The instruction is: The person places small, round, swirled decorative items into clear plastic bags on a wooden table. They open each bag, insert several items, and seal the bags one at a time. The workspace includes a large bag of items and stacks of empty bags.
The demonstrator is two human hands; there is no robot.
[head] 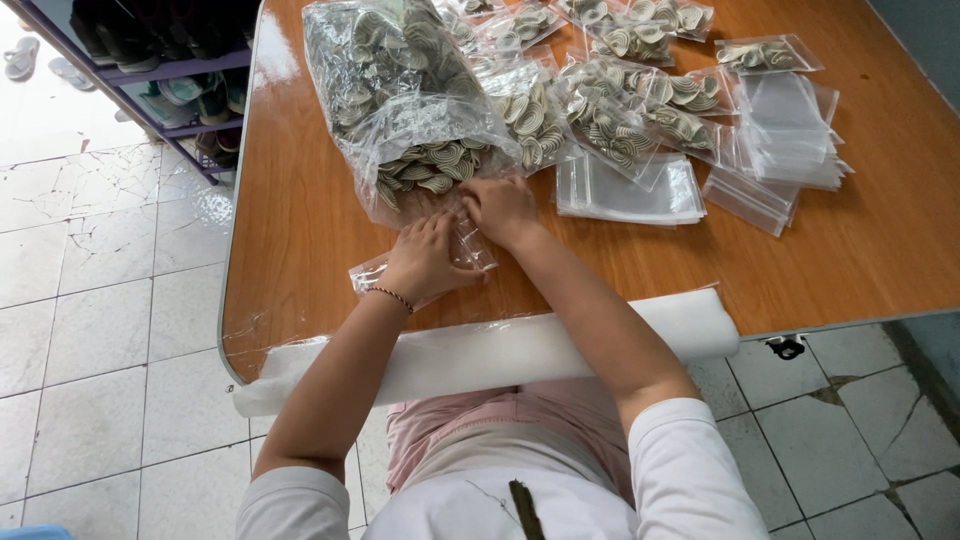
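Your left hand point(425, 258) lies flat, fingers together, pressing down on one small clear pouch point(420, 262) on the desk point(300, 220). The pouch shows at both sides of the hand, near the front edge of the desk. Your right hand point(500, 207) rests just beside the left, fingers curled down onto the far end of the same pouch and touching the mouth of the large bag; whether it pinches the plastic cannot be told, since the fingertips are hidden.

One large clear bag point(400, 90) lies directly beyond both hands, open mouth toward you, filled with coiled green-and-white items point(430, 162). To its right lie roughly eight small filled pouches point(620, 110), overlapping, so the count is approximate. Two stacks of empty flat pouches sit nearer: one stack point(625, 190) just right of your right hand, a second stack point(790, 130) farther right.

One white foam strip point(500, 350) runs along the front edge of the desk, under your forearms. The desk surface is open left of the large bag up to the rounded left edge, and along the right front. A shoe rack point(170, 80) stands on the tiled floor point(100, 300) to the left.
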